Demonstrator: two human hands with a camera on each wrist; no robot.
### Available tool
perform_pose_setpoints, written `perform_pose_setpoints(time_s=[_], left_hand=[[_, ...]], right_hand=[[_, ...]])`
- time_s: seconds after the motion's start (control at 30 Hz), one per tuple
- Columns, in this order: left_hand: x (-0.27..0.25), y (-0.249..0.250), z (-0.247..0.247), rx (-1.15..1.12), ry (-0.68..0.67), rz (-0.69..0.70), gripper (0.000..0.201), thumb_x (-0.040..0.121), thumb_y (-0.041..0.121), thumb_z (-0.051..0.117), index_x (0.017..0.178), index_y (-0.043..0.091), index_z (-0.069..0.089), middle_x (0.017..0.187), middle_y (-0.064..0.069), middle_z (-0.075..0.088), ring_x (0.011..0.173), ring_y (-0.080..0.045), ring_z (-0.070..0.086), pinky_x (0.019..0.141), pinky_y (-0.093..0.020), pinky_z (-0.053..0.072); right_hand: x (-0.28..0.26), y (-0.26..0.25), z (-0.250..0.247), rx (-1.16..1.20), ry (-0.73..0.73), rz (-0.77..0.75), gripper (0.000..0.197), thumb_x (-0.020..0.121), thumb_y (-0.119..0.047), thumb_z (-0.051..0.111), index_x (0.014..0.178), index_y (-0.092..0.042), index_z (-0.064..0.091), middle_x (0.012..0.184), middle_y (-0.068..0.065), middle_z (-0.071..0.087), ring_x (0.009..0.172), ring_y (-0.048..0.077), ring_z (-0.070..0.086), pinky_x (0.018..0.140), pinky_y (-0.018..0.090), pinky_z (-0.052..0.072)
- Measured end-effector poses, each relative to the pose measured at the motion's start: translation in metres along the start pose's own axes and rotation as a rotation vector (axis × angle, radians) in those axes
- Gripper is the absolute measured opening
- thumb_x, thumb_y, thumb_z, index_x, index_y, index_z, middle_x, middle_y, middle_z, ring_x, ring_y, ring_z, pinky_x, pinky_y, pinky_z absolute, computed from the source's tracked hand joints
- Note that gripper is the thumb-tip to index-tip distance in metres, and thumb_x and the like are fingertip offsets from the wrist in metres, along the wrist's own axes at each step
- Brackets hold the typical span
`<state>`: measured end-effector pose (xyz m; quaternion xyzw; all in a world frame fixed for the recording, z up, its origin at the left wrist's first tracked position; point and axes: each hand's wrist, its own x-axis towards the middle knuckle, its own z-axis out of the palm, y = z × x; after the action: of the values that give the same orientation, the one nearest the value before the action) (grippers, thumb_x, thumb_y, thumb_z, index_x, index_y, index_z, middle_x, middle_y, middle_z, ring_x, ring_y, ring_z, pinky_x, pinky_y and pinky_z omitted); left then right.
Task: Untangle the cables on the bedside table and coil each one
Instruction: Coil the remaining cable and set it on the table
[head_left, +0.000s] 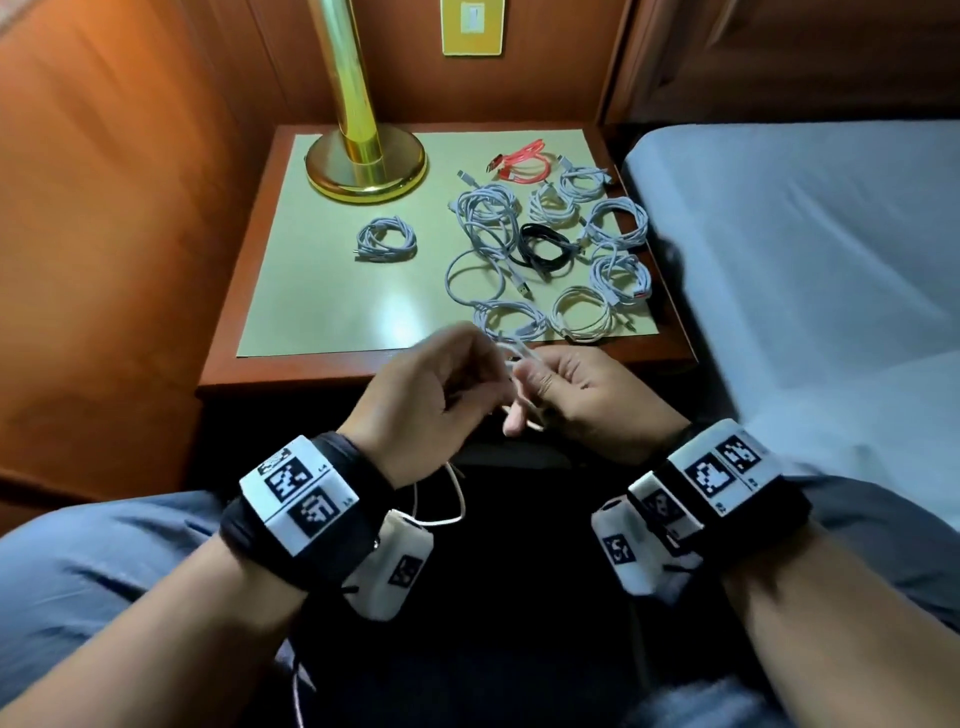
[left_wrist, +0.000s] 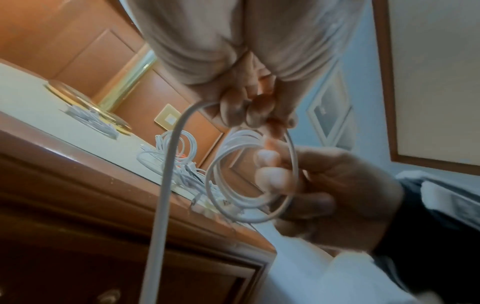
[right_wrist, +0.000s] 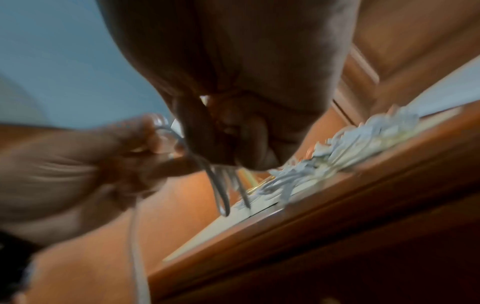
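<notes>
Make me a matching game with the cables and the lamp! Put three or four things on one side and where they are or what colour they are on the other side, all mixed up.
Things:
1. lamp base
2. red cable
3. black cable
4. lone white coil

Clues:
A. far side of the table, beside the white coils
B. shiny gold
C. lies apart from the others, near the lamp
D. in the middle of the white cables

Pairs: 1-B, 2-A, 3-D, 4-C

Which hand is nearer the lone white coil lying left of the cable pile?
Left. The left hand is below the lone white coil, off the table's front edge; the right hand sits farther right.
</notes>
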<state>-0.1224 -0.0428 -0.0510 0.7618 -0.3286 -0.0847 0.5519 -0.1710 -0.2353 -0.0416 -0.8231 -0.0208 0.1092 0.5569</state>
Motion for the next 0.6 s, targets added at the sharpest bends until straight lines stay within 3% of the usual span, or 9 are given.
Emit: perform_pose_setpoints(time_s=[0.07, 0.17, 0.27, 0.33, 0.4, 0.43, 0.53, 0.6], left_hand=[[0.004, -0.005, -0.007, -0.026, 0.117, -0.047, 0.016, 0.085, 0.021, 0.07, 0.089, 0.016, 0.056, 0.08, -0.007, 0.065, 0.076, -0.03, 0.063, 0.074, -0.048, 0.054], [0.008, -0.013, -0.012, 0.067, 0.15, -0.055, 0.022, 0.089, 0.028, 0.071, 0.094, 0.013, 0.055, 0.077, -0.006, 0.061, 0.068, -0.025, 0.056, 0.064, -0.039, 0.05], [0.007, -0.013, -0.013, 0.183, 0.022, -0.047, 0.034, 0.094, 0.047, 0.061, 0.11, 0.017, 0.062, 0.083, 0.0, 0.061, 0.071, -0.006, 0.056, 0.067, -0.022, 0.046], [0.006, -0.011, -0.012, 0.246, -0.097, -0.033, 0.05, 0.088, 0.062, 0.056, 0.107, 0.017, 0.066, 0.088, 0.0, 0.059, 0.079, -0.012, 0.059, 0.071, -0.026, 0.048], [0.005, -0.008, -0.011, 0.262, -0.166, -0.018, 0.054, 0.087, 0.062, 0.053, 0.096, 0.011, 0.066, 0.083, -0.005, 0.059, 0.077, -0.023, 0.059, 0.071, -0.04, 0.05], [0.005, -0.009, -0.012, 0.26, -0.181, -0.019, 0.049, 0.09, 0.059, 0.051, 0.088, 0.012, 0.064, 0.077, -0.003, 0.059, 0.072, -0.022, 0.058, 0.068, -0.041, 0.049], [0.006, -0.005, -0.017, 0.258, -0.17, -0.047, 0.037, 0.096, 0.048, 0.045, 0.068, 0.024, 0.049, 0.058, 0.011, 0.042, 0.056, -0.005, 0.039, 0.055, -0.024, 0.036], [0.008, -0.005, -0.017, 0.225, -0.162, -0.079, 0.046, 0.095, 0.053, 0.046, 0.069, 0.016, 0.052, 0.061, 0.012, 0.037, 0.057, -0.004, 0.034, 0.055, -0.026, 0.031]], right_hand=[[0.0, -0.008, 0.006, 0.236, -0.093, 0.093, 0.038, 0.108, -0.023, 0.039, 0.077, -0.007, 0.055, 0.055, 0.002, 0.057, 0.049, 0.007, 0.05, 0.054, 0.016, 0.039], [-0.003, -0.015, 0.008, 0.494, -0.072, 0.241, 0.04, 0.106, -0.026, 0.039, 0.073, -0.006, 0.049, 0.048, -0.003, 0.039, 0.038, 0.005, 0.031, 0.038, 0.013, 0.025], [-0.007, -0.015, 0.005, 0.64, -0.144, 0.298, 0.042, 0.1, -0.042, 0.047, 0.068, -0.016, 0.049, 0.055, -0.002, 0.029, 0.046, 0.012, 0.016, 0.043, 0.027, 0.008], [-0.008, -0.014, 0.004, 0.679, -0.146, 0.308, 0.042, 0.095, -0.049, 0.051, 0.064, -0.02, 0.05, 0.057, -0.003, 0.027, 0.051, 0.015, 0.007, 0.05, 0.034, 0.002], [-0.009, -0.013, 0.003, 0.691, -0.138, 0.312, 0.041, 0.09, -0.052, 0.052, 0.063, -0.021, 0.05, 0.057, -0.003, 0.027, 0.052, 0.014, 0.008, 0.051, 0.034, 0.003], [-0.008, -0.013, 0.002, 0.692, -0.148, 0.31, 0.041, 0.09, -0.053, 0.053, 0.064, -0.022, 0.049, 0.057, -0.004, 0.027, 0.05, 0.012, 0.011, 0.051, 0.034, 0.004], [-0.005, -0.009, 0.002, 0.687, -0.213, 0.288, 0.04, 0.088, -0.055, 0.056, 0.068, -0.023, 0.044, 0.055, -0.006, 0.031, 0.043, 0.008, 0.019, 0.05, 0.034, 0.006], [-0.003, -0.009, 0.003, 0.683, -0.225, 0.297, 0.039, 0.087, -0.053, 0.056, 0.069, -0.022, 0.043, 0.058, -0.003, 0.032, 0.04, 0.007, 0.022, 0.049, 0.033, 0.006]])
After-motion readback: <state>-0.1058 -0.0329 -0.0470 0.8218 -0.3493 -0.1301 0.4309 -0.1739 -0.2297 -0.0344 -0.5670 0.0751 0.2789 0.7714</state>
